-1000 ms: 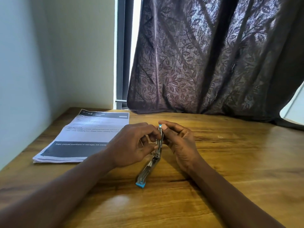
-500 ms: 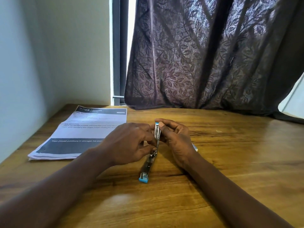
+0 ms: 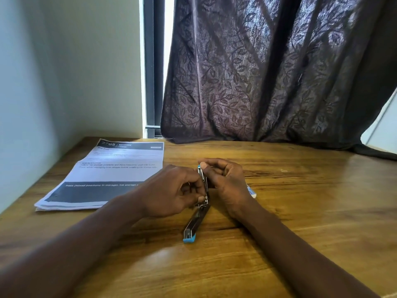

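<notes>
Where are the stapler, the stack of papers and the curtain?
stapler (image 3: 196, 222): head view, middle of its lower arm.
stack of papers (image 3: 101, 175): head view, middle of the top sheet.
curtain (image 3: 268, 78): head view, leaf-patterned folds.

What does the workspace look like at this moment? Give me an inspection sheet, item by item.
Surface: wooden table, glossy, with dark grain streaks.
Job's things: stapler swung open, its blue-tipped base lying on the table, its top arm raised upright.
Clutter: stack of printed papers at the left; a small blue and white object partly hidden behind the right hand.
Grips: left hand pinches the stapler near its hinge; right hand holds the raised arm, thumb at its tip.
Cables: nothing seen.
Surroundings: dark leaf-patterned curtain, window frame, pale wall.
</notes>
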Demonstrator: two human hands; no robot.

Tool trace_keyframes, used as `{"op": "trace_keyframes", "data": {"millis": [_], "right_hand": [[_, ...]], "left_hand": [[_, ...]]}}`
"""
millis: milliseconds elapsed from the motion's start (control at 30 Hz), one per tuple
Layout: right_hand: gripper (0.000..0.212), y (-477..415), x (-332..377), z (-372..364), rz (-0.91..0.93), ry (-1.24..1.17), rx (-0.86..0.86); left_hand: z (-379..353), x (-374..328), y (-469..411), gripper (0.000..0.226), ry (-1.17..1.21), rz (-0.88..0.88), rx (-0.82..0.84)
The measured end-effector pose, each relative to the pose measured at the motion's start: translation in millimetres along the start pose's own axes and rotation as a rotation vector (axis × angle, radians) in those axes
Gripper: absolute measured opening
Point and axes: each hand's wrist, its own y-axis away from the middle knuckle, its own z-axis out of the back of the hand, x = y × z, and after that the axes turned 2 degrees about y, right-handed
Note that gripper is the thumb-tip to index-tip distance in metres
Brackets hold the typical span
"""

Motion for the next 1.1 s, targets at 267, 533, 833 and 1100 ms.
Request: {"op": "trace_keyframes", "data": {"millis": [267,533,833,1100], "right_hand": [[0.015,-2,-6,1,0.026,0.101,-0.028],[0.016,-6,-10,0,0.003,0.096,-0.045],[0.019,-5,-6,1,-0.059,0.073,-0.022],[0.019,-4,-4,3,-0.090,0.049,-0.023]], "left_hand": [[-6,0,1,0.008,0.056,0.057,-0.015],[-8,-3,0,0.011,0.001,-0.043,-0.020],[-12,-1,-2,0.006,0.021,-0.026,-0.037],[-14,-2,0,0.008,0.113,0.007,-0.096]]}}
